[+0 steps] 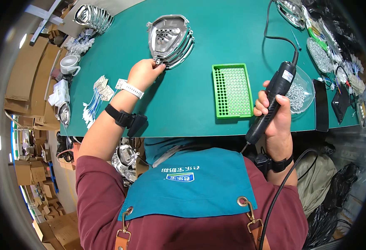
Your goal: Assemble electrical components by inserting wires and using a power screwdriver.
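A stack of shiny silver reflector-like shells [168,35] sits on the green table, with several rims showing one below another. My left hand [143,76] pinches the near edge of this stack between thumb and fingers. In my right hand [281,116] is a black electric screwdriver [274,91], its bit pointing down toward my apron and its cable rising from the far end. Left of that hand lies a bright green tray [214,91] with rows of holes; small silver screws fill most of them, while the left rows look dark. Behind the screwdriver stands a clear bowl [307,81] of loose screws.
White-and-blue wires with connectors [97,98] lie at the left. More silver shells [93,18] are stacked at the far left, others [291,13] at the far right. A black strip [321,110] and assorted parts line the right edge. The screwdriver's cable [281,37] crosses the table.
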A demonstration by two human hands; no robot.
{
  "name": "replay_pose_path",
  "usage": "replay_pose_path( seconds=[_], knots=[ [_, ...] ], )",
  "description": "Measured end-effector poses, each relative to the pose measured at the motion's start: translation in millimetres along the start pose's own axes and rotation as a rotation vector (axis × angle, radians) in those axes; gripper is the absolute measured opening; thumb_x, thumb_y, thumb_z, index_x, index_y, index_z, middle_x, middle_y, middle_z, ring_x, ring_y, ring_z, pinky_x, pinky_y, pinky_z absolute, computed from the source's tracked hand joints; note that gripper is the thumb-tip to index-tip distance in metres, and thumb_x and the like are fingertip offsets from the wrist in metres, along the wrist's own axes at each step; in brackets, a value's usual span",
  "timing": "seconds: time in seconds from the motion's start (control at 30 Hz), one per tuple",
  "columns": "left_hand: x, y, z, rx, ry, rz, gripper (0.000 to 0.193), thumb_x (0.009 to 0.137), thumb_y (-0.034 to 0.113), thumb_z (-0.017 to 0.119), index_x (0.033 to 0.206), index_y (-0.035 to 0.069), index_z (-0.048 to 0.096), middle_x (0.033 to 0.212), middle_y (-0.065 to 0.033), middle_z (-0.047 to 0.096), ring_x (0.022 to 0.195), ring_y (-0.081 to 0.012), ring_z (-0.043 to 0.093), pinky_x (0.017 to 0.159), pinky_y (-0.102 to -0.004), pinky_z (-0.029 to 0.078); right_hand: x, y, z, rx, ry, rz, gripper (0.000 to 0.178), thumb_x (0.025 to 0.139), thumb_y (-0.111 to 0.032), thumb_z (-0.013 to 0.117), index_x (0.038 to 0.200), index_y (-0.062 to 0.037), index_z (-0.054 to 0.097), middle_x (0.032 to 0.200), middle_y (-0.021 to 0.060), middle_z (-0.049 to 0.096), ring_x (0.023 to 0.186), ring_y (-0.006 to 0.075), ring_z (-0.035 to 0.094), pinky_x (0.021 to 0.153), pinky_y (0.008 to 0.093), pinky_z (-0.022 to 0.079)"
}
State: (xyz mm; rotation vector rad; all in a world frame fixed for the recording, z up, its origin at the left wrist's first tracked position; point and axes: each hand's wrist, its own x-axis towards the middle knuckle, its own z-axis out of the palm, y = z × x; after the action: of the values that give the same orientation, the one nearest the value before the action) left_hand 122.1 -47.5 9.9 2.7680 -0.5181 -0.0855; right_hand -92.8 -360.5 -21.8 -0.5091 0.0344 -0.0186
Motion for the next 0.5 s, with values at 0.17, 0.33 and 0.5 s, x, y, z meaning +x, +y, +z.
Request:
replay_pose_path(
  seconds=[0.17, 0.33, 0.5],
  knots=[
    [-32, -10, -8, 0.009, -0.011, 0.001, 0.037, 0.08, 0.036, 0.062, 0.072, 0.0, 0.064, 0.063, -0.0159, 0.061, 0.059, -0.0296, 0.06, 0.057, -0.0392, 0.046, 1, -1, -2, 0.012, -0.019, -0.003, 0.042, 0.079, -0.026, 0.056, 0.113, -0.0048, 0.044, 0.071, 0.005, 0.044, 0.059, 0.0131, 0.047, 0.058, 0.0296, 0.044],
    [-103, -1, -17, -0.113, -0.101, -0.122, 0.035, 0.079, 0.035, 0.063, 0.073, 0.001, 0.065, 0.066, -0.017, 0.062, 0.061, -0.031, 0.061, 0.057, -0.0392, 0.046, 0, -1, -1, 0.004, -0.029, -0.006, 0.041, 0.08, -0.025, 0.056, 0.114, -0.0052, 0.044, 0.072, 0.0049, 0.044, 0.06, 0.0135, 0.046, 0.059, 0.03, 0.043],
    [-160, 23, -14, -0.214, -0.167, -0.063, 0.026, 0.077, 0.029, 0.062, 0.072, 0.004, 0.066, 0.066, -0.0142, 0.062, 0.062, -0.0325, 0.059, 0.056, -0.0408, 0.045, 7, -1, -8, 0.005, -0.07, 0.034, 0.044, 0.08, -0.026, 0.058, 0.118, -0.0068, 0.044, 0.073, 0.0038, 0.042, 0.058, 0.0122, 0.043, 0.058, 0.0282, 0.041]
  ],
)
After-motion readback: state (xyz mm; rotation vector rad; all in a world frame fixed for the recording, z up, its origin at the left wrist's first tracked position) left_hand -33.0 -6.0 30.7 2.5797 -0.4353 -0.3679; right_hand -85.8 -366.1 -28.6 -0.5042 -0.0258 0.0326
